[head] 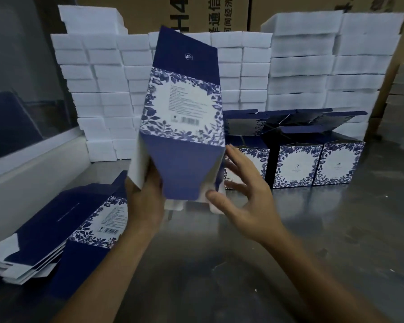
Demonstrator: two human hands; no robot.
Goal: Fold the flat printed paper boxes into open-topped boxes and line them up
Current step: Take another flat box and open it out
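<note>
Left hand (pixel 145 201) holds unfolded box (pixel 184 108); folded boxes (pixel 313 166) behind.

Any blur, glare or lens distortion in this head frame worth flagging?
Head view: motion blur softens the right hand and the lower flaps of the held box; its small print is unreadable. The metal table shows dull, patchy reflections but no harsh glare. Wide-angle distortion bows the foam stacks and the frame edges. Lighting is dim and bluish.
</note>
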